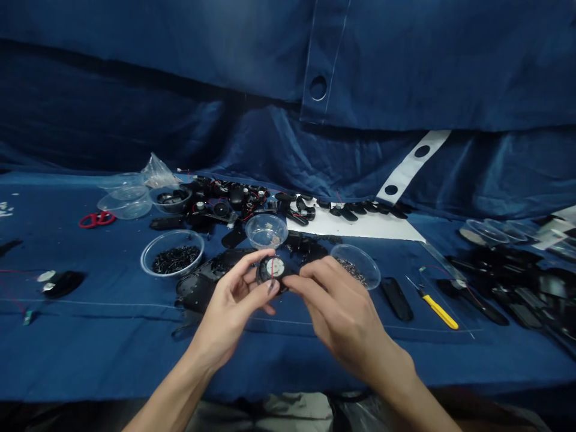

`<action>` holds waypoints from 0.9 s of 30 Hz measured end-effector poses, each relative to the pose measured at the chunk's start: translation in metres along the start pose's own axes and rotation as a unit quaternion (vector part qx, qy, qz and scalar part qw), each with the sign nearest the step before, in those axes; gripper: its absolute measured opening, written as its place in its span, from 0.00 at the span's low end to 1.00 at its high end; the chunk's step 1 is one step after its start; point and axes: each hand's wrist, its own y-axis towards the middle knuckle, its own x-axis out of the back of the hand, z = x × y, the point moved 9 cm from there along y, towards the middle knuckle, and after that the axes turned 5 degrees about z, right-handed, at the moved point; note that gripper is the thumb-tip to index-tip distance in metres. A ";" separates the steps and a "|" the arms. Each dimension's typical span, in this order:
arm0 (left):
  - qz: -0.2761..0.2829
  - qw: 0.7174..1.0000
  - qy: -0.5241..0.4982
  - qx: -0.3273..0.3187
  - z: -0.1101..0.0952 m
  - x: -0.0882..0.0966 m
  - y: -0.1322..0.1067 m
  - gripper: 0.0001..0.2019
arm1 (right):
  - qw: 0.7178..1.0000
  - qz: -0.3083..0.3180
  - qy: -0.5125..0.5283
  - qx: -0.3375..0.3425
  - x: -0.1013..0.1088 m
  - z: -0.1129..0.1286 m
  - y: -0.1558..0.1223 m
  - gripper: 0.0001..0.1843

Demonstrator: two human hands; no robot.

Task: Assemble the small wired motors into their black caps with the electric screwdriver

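My left hand (pixel 238 294) is closed around the edge of a round black housing (pixel 261 275), with the thumb in front and the fingers behind. A silver motor disc (pixel 275 267) sits in the housing, with a red wire running across its face. At the housing's right side, my right hand (pixel 337 300) has its thumb and forefinger pinched together against the edge. Any smaller piece between those fingertips is hidden. Below and behind my left hand lies a black plastic shell (pixel 198 288). A flat black cover (pixel 396 299) lies to the right of my right hand.
Clear bowls hold black screws (pixel 177 259), small metal pieces (pixel 353 270) and a few bits (pixel 275 239). A yellow-handled screwdriver (pixel 438 311) lies right; red-handled scissors (pixel 98 219) lie left. Black parts with wires (pixel 238 195) are heaped behind, beside a white sheet (pixel 360 228). More black parts (pixel 522 294) crowd the right.
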 end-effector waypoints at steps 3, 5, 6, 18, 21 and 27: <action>0.016 1.000 -0.005 -0.001 -0.001 -0.004 0.000 0.30 | 0.999 0.013 -0.045 0.008 0.000 0.001 0.001 0.13; 0.022 1.000 -0.002 -0.009 -0.003 -0.007 0.001 0.32 | 0.998 0.010 -0.055 0.012 0.000 0.002 0.001 0.12; 0.023 1.000 0.000 -0.014 -0.003 -0.008 0.002 0.32 | 0.999 0.007 -0.052 0.011 0.000 0.002 0.002 0.13; 0.011 1.000 -0.009 -0.009 -0.001 -0.006 0.001 0.30 | 0.971 -0.086 0.193 -0.108 0.006 -0.024 -0.007 0.11; 0.006 1.000 -0.002 -0.016 -0.003 -0.008 0.001 0.28 | 0.972 -0.093 0.186 -0.108 0.008 -0.022 -0.005 0.10; -0.009 1.000 -0.012 -0.014 -0.006 -0.009 0.001 0.28 | 0.967 -0.078 0.206 -0.127 0.004 -0.026 -0.004 0.09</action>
